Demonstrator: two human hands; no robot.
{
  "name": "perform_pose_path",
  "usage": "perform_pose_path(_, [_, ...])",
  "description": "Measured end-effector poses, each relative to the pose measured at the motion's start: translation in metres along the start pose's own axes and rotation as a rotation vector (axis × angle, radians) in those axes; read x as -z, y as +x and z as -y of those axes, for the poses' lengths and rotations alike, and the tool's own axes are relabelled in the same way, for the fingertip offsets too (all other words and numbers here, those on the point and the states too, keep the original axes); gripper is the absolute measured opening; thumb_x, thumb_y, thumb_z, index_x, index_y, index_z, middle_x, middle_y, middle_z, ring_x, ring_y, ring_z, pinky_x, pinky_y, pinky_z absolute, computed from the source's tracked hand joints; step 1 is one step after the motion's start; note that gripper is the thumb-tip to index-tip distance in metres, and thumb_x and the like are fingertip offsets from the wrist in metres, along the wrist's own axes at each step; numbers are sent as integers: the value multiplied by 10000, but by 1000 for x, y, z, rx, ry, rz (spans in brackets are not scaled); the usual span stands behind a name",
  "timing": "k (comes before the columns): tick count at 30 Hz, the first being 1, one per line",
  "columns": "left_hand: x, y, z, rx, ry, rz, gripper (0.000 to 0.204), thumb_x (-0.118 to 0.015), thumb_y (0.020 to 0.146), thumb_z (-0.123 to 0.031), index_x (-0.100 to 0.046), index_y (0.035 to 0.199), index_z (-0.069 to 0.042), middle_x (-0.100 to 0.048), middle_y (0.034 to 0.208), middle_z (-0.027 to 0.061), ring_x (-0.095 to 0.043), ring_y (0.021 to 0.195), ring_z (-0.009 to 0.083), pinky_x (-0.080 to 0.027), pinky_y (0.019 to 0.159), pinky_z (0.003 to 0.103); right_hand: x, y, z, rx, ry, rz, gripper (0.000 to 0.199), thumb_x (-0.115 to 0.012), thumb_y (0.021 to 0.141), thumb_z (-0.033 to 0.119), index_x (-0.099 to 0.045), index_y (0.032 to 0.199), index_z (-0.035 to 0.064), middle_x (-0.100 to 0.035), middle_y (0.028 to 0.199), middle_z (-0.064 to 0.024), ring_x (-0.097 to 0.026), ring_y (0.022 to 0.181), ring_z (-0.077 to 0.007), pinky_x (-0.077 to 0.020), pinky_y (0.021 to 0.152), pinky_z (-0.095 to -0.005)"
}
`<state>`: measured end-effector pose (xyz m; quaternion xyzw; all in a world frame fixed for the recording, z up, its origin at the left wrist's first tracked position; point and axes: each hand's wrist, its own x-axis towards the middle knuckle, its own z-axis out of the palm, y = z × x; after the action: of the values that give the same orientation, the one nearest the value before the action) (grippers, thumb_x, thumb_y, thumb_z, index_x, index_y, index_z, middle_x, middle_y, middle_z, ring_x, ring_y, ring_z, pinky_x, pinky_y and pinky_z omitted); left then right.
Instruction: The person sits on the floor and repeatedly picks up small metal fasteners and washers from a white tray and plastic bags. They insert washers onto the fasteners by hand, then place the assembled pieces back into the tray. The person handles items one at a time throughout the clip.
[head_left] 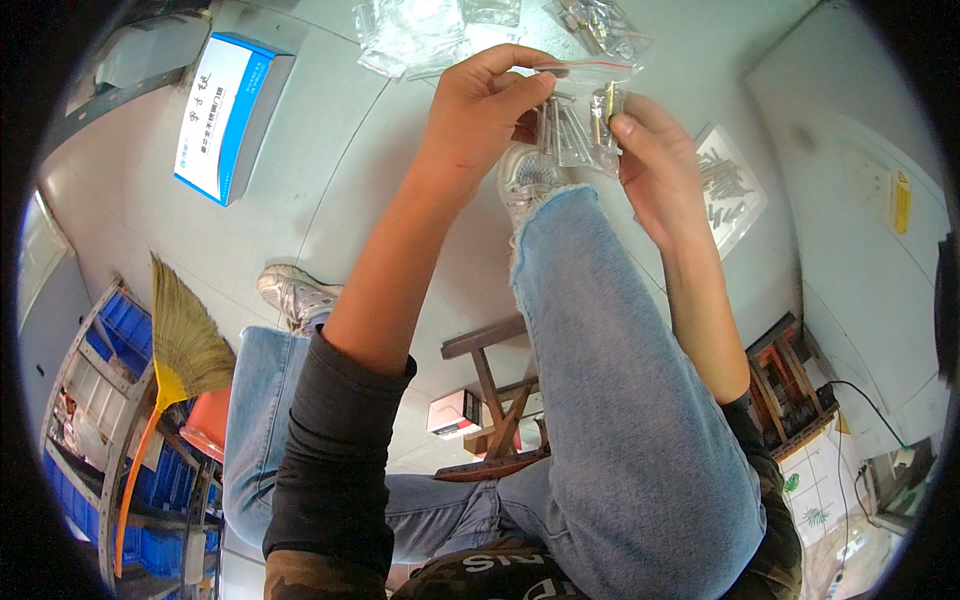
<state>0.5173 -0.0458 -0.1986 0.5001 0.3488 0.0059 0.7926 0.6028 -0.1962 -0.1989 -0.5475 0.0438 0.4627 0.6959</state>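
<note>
We've got a clear zip bag (584, 118) of metal bits (566, 138) up over the floor (340, 130), left hand (474, 108) fingers clamped on its top left corner, right hand (660, 165) fingers pinching its right edge.

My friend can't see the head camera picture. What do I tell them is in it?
A person's left hand and right hand hold a clear bag of metal parts between them. Below are blue jeans. A blue-and-white box and a broom are on the left.
</note>
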Motion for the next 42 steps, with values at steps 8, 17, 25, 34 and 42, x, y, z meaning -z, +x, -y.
perform_pose_path(8, [8,3,-4,-146,438,74,198,-594,809,-195,-626,905,-24,-611,765,48,-583,688,110,-494,642,239,10,13,5,-61,-170,56,249,-583,787,116,-581,995,-20,-606,857,-41,-547,777,-94,-427,702,-223])
perform_pose_path(17, [12,-10,-6,53,189,207,177,-598,802,-159,-611,868,5,-600,750,57,-573,650,117,-520,681,265,4,29,7,295,-632,54,255,-609,770,154,-598,973,1,-608,850,-44,-543,812,-118,-429,739,-250])
perform_pose_path(25, [9,-32,12,70,227,18,141,-631,772,-121,-570,782,5,-570,699,45,-554,630,99,-525,581,253,-23,-8,0,-10,-382,179,185,-601,798,140,-601,886,-23,-617,776,-61,-578,674,-107,-468,637,-231])
perform_pose_path(34, [13,-46,11,25,357,111,148,-636,768,-124,-573,767,10,-572,700,50,-543,632,99,-476,568,229,-26,-5,9,-189,-452,280,156,-578,802,124,-580,816,-31,-603,725,-65,-594,675,-118,-473,625,-233])
perform_pose_path(42, [14,-48,10,-250,538,-93,36,-569,747,-13,-546,759,13,-574,741,36,-548,677,101,-469,572,216,-34,-13,1,138,-873,114,86,-564,742,77,-537,747,-4,-549,621,-30,-458,537,-71,-376,503,-225])
